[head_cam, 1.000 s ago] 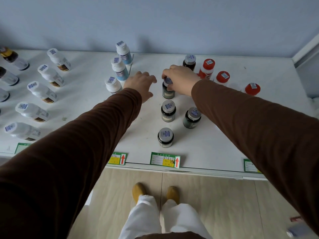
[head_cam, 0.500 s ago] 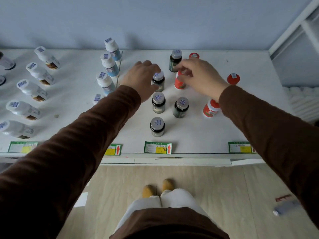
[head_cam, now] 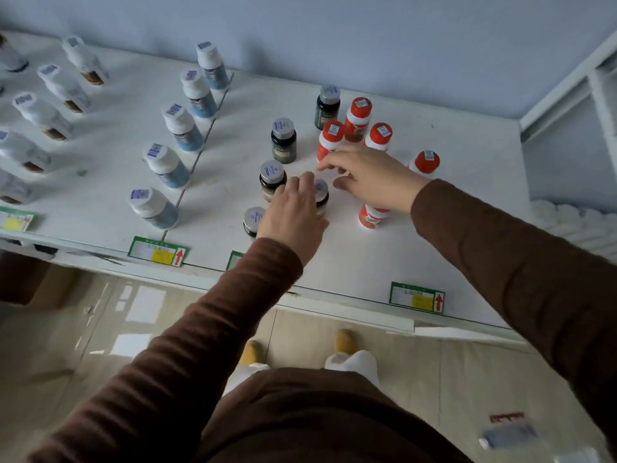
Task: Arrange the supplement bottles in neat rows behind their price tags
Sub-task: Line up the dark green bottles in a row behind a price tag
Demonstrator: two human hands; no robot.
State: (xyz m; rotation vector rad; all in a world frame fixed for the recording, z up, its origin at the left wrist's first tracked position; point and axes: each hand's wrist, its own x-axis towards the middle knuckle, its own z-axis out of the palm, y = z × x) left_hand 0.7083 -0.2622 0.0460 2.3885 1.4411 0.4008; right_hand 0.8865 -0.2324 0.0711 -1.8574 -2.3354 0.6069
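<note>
On the white bench (head_cam: 417, 248) the sorting looks roughly half done. Five white-capped bottles with blue labels (head_cam: 173, 123) already stand in a straight line running back from the green and yellow price tag with a red arrow (head_cam: 157, 252), and further left the white bottles with brown bases (head_cam: 43, 116) sit in tidy lines too. The dark glass bottles with grey caps (head_cam: 283, 140) form a rough line, but one at the back (head_cam: 328, 106) stands off beside the red ones, and another sits out of line under the left hand (head_cam: 293, 212), whose relaxed fingers rest on its cap. The right hand (head_cam: 370, 177) hovers with fingers loosely spread, holding nothing, among the orange-red capped bottles (head_cam: 358, 118), which are still a loose cluster well back from their own tag (head_cam: 417, 297); these look like the main work left.

The dark row's price tag is mostly covered by the left sleeve, the front dark bottle and one orange bottle near the right wrist are partly covered, and the labels are too blurred to read.
</note>
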